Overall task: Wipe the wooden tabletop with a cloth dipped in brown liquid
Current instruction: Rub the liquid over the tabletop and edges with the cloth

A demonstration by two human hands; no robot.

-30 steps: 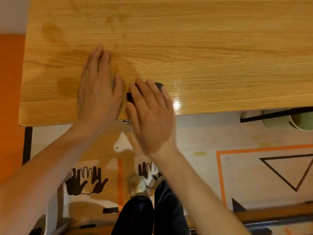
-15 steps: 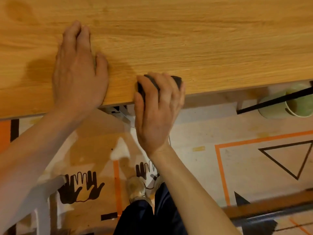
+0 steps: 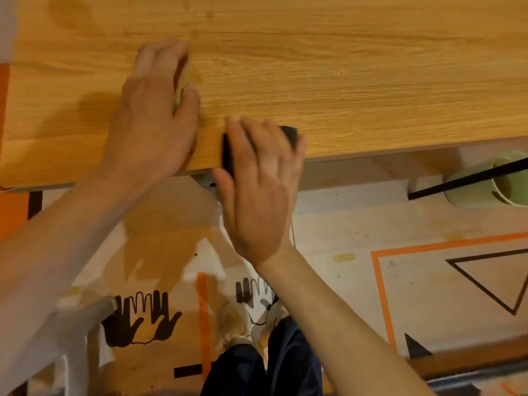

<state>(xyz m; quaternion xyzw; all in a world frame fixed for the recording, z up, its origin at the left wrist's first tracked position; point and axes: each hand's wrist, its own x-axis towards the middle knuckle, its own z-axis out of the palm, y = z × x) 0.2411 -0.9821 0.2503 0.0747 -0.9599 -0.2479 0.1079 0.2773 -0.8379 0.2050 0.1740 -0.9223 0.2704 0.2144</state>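
Observation:
The wooden tabletop [image 3: 371, 67] fills the upper half of the head view, with darker damp patches at its left. My left hand [image 3: 151, 115] lies flat on the wood with fingers straight, slightly blurred. Just to its right, my right hand [image 3: 260, 190] grips a dark cloth [image 3: 289, 133] at the table's near edge. The fingers curl over the top of it and the thumb sits against its left side, below the edge. Most of the cloth is hidden under the fingers.
A pale green cup [image 3: 491, 181] stands on the floor under the table at the right, crossed by a black bar [image 3: 468, 178]. My shoes [image 3: 237, 324] and dark trousers are below. The floor carries orange tape lines [image 3: 380, 295] and black hand and triangle marks.
My right hand drew the cloth back from the tabletop to the near edge and curled over it. My left hand stayed flat on the wood and shifted a little toward the right hand.

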